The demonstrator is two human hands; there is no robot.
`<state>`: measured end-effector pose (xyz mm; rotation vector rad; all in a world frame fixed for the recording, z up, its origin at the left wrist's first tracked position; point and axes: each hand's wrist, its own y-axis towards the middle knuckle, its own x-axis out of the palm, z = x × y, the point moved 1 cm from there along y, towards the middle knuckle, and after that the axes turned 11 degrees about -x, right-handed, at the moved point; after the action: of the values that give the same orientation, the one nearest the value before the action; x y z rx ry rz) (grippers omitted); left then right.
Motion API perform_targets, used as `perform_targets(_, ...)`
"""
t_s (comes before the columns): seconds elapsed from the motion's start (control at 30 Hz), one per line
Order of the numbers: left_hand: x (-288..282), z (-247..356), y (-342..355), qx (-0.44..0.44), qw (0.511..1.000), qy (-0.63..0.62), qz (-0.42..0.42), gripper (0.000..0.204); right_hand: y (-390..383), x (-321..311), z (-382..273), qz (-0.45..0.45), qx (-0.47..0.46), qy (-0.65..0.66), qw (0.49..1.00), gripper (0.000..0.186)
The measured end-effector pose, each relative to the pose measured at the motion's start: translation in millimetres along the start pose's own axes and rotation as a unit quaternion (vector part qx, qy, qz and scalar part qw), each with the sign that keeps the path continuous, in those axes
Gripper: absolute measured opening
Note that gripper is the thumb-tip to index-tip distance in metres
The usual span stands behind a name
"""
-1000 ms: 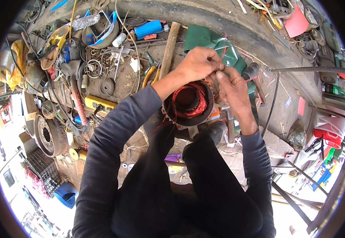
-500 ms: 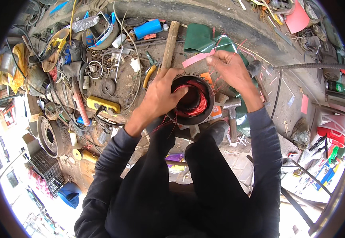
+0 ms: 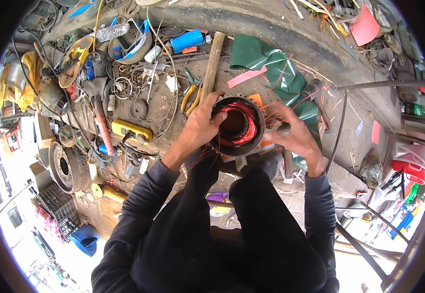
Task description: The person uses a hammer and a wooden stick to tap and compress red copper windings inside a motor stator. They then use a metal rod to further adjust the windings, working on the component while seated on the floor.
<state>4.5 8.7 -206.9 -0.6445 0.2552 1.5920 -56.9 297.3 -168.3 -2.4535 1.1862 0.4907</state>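
An electric motor stator (image 3: 225,152), a round dark metal shell with red wire windings (image 3: 252,124) inside, sits just beyond my knees. My left hand (image 3: 198,123) is closed on its left rim, thumb hooked over the inside and fingers outside. Beside the right rim is my right hand (image 3: 298,138), fingers apart and slightly blurred, with nothing seen in it. Loose red wire ends rise near that hand. A pink paper strip (image 3: 245,77) lies beyond the stator, against a green sheet (image 3: 290,80). The hammer's handle (image 3: 287,163) shows below my right hand; its head is mostly hidden.
A wooden stick (image 3: 213,61) lies beyond my left hand, near yellow-handled pliers (image 3: 190,97). To the left are a yellow power strip (image 3: 132,131), cables and a wheel rim (image 3: 62,167). A ribbed metal bar (image 3: 383,84) juts in from the right.
My right hand has let go of the pink strip, which now lies beyond the stator, and has come down beside the stator's right rim. My left hand keeps its hold.
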Motion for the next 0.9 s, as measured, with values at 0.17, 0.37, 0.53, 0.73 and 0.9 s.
perform_targets(0.17,-3,1,15,-0.046,0.998,-0.026,-0.034,0.048,-20,28,18,0.074,-0.051,-0.059,0.994,0.065)
perform_targets(0.37,-5,14,51,0.002,0.991,0.021,-0.128,0.049,-52,66,25,0.209,-0.031,0.012,0.977,0.053)
perform_targets(0.53,6,39,87,0.034,0.964,0.067,-0.254,0.055,-86,101,18,0.251,-0.037,-0.076,0.964,0.053)
perform_targets(0.73,-8,57,73,0.138,0.956,0.137,-0.221,0.052,-94,107,26,0.231,-0.061,-0.099,0.966,0.051)
perform_targets(0.9,-71,75,-24,0.242,0.950,0.187,-0.064,0.041,-100,89,24,0.196,-0.053,-0.010,0.979,0.049)
